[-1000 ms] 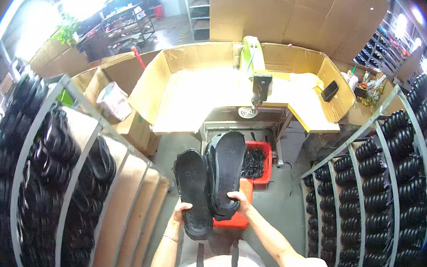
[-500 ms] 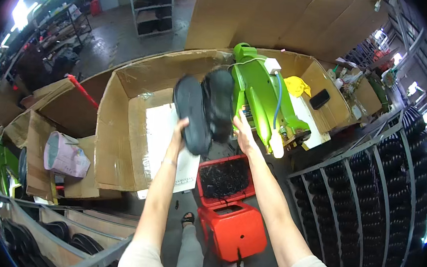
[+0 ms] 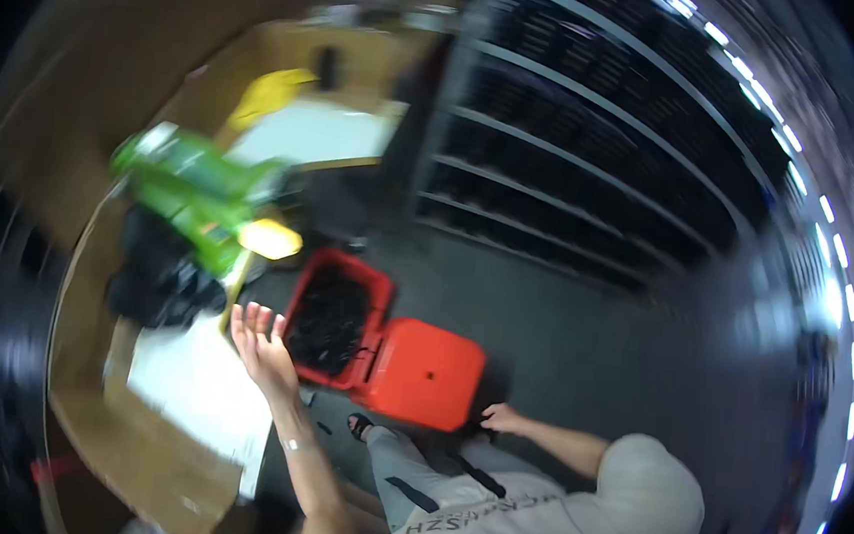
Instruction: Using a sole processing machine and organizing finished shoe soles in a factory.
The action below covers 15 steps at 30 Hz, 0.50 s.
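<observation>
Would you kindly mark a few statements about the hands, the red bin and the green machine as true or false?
1. The left hand is raised with its palm open and holds nothing. True.
2. The right hand grips a black shoe sole. False: it is empty, low beside the red bin's lid.
3. The red bin is shut. False: its lid is swung open and dark pieces fill it.
4. The green machine sits on the cardboard-walled worktable, with dark soles lying under it. True.
5. The dark racks stand on the person's left. False: they are ahead and to the right.
</observation>
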Motion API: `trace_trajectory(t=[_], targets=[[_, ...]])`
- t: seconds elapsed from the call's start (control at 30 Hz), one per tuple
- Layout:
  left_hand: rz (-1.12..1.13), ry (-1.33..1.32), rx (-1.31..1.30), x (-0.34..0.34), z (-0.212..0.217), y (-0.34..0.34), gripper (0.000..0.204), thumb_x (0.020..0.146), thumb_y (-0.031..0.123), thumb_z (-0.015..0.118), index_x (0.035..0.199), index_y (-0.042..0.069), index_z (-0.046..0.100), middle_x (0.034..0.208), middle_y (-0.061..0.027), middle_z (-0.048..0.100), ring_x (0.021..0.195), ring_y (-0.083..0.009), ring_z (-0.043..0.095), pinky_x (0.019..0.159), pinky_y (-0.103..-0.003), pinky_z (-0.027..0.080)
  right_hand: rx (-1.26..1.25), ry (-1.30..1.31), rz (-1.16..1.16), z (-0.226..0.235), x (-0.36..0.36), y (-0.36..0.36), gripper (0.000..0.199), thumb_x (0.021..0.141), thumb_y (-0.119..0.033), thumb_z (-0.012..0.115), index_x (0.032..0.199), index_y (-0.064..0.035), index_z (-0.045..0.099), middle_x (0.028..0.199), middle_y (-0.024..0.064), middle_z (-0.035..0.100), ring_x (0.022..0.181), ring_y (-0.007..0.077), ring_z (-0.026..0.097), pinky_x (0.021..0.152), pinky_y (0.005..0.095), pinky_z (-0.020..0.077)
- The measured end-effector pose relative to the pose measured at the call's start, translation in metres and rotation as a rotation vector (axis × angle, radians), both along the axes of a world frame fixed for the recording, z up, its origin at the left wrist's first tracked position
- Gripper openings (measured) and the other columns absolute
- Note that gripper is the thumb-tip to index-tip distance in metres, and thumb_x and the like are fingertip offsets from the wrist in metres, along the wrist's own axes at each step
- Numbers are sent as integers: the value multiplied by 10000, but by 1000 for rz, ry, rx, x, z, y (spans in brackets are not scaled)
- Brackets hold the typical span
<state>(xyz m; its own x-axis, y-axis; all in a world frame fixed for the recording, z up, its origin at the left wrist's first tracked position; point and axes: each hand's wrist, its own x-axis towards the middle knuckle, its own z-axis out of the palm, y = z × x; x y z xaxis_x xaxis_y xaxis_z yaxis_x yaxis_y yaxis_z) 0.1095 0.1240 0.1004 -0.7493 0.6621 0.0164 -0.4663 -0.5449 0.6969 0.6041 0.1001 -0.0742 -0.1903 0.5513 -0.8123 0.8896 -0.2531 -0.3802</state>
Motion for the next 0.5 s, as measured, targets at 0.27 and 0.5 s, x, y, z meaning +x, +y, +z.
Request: trace_trajectory(t=[0.27, 0.5], targets=[[-1623, 652, 923, 421, 255, -22, 418, 818, 277, 679, 1075, -46, 609, 1088, -185, 594, 1035, -324, 587, 835, -405, 483, -125, -89, -316, 50, 292, -92, 330, 781, -285, 697, 1027, -66, 674, 732, 59, 639, 610, 135, 593, 550, 296, 472], [-1768, 782, 1438, 687, 305, -61, 480, 837, 331, 523, 1186, 5, 466, 1068, -148, 517, 970, -298, 486, 783, -384, 459, 188, 125, -243, 36, 461, -158, 455, 809, -285, 673, 1157, 0, 606, 934, 136, 697, 800, 175, 667, 711, 339, 521]])
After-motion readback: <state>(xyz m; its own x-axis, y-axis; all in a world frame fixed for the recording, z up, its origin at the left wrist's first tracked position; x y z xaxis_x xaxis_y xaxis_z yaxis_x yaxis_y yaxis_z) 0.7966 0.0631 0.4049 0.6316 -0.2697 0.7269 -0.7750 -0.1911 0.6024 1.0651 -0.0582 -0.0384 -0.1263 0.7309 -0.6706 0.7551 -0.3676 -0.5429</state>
